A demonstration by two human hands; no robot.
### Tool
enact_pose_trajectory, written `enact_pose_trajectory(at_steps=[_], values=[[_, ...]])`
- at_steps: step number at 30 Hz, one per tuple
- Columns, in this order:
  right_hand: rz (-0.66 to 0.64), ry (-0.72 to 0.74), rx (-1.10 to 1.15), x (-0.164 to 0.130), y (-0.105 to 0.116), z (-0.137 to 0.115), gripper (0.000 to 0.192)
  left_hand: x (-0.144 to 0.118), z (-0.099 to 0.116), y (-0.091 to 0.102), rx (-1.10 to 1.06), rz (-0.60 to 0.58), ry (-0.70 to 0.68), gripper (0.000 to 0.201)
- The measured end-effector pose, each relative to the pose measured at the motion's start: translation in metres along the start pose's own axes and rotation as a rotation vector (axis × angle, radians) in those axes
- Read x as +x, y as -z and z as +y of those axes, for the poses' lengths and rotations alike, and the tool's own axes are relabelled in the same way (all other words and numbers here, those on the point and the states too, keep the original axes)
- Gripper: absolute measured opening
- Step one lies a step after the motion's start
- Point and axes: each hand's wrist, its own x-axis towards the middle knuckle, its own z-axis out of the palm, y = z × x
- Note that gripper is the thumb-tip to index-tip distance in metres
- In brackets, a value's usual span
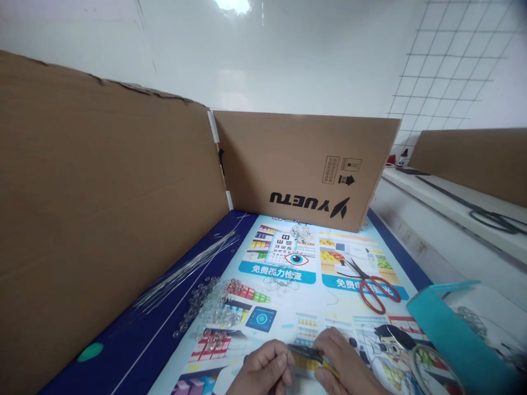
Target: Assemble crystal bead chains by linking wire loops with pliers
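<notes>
Red-handled scissors (373,288) lying open on printed poster mat (288,307); clear beads (209,302) heaped beside thin wires (189,269); cardboard walls (300,164) behind; teal box (448,334) at right.

I can read "YUETU" in big black letters on the brown cardboard box (304,164) in front of me, but the word stands upside down. Beside it are little shipping signs with arrows. The bright poster (288,307) on my table has white Chinese words on blue strips and an eye-test chart with rows of E shapes.

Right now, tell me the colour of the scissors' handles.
Red, seen in the head view: scissors lying open on the mat.
</notes>
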Motion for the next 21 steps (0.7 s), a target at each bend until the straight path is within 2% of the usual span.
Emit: enact_pose_trajectory(at_steps=[6,11,21], values=[[0.041,0.039,0.025,-0.0018,-0.0002,0.0012,0.018,-0.0009,0.0018,-0.001,-0.055,-0.012,-0.001,0.037],[0.015,0.065,0.048,-0.0008,-0.0046,0.0041,0.025,-0.0016,0.0017,-0.0025,-0.096,-0.033,0.012,0.036],[-0.082,-0.029,-0.242,-0.0007,-0.0004,-0.0039,0.015,-0.0034,0.0015,-0.0043,-0.147,-0.056,0.073,0.031]])
